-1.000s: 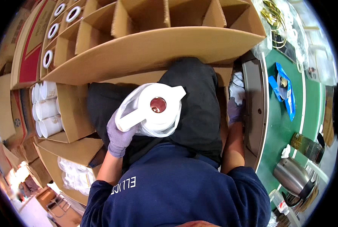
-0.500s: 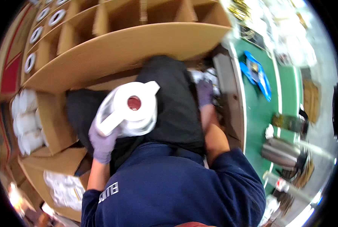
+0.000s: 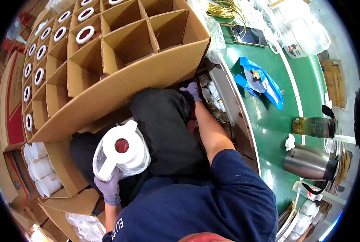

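A white plastic jug lid with a spout and a dark red centre, wrapped in a clear plastic bag [image 3: 121, 152], is grasped from below by the left hand [image 3: 108, 186] in a lilac glove, above the lap and just near of the large brown cardboard box with a grid of dividers [image 3: 119, 86]. The right hand [image 3: 192, 89], also gloved, is stretched to the far right into a dim gap beside the box, among small white items; whether it is closed on anything cannot be told.

In the box, the cells along the far left are already filled with white ring-topped pieces [image 3: 85, 34], while the cells nearer the right edge are seen empty, so the packing is judged partly done, with several cells left.

A stack of white cylinders [image 3: 41, 169] lies in a second brown carton at the near left. A flat carton with a red panel [image 3: 11, 105] stands at the far left. On the green table [image 3: 268, 121] to the right lies a blue plastic pouch [image 3: 264, 82], with a steel flask [image 3: 309, 163] nearer and clear bags of white goods [image 3: 305, 32] farther off.
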### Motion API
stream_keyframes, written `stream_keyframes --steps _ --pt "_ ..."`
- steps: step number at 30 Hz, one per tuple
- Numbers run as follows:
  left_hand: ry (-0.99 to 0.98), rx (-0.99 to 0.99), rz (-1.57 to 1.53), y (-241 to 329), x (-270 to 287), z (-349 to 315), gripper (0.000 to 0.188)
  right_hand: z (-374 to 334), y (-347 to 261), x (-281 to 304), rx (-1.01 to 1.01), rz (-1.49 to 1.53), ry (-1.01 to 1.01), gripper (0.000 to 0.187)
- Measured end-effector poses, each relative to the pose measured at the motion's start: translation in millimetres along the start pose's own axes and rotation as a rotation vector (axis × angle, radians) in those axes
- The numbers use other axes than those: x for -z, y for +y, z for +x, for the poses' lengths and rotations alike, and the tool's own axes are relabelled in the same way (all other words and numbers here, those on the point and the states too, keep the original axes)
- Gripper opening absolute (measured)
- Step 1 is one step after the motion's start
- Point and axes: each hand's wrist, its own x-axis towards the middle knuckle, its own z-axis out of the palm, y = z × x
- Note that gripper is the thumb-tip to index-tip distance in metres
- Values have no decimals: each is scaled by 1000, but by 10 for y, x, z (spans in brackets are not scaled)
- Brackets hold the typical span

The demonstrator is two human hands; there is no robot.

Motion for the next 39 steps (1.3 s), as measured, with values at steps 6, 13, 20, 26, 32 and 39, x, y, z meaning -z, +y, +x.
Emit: stream_keyframes --steps 6,13,20,26,32,39 --pt "-62 49 1 201 -152 82 41 -264 -120 172 22 -30 -54 58" --pt "-124 50 -52 337 -297 190 44 -182 219 417 3 -139 -44 51" --pt "-158 -5 -63 490 -433 256 43 -308 295 509 69 -179 -23 46" --pt "-127 22 -205 373 -383 259 51 -638 290 466 94 -185 1 43" --pt "-71 -68 -227 404 -348 101 57 -1549 284 409 139 -223 196 46" --pt "-5 -115 -87 286 -173 -110 45 -2931 -1519 2325 427 1281 264 66"
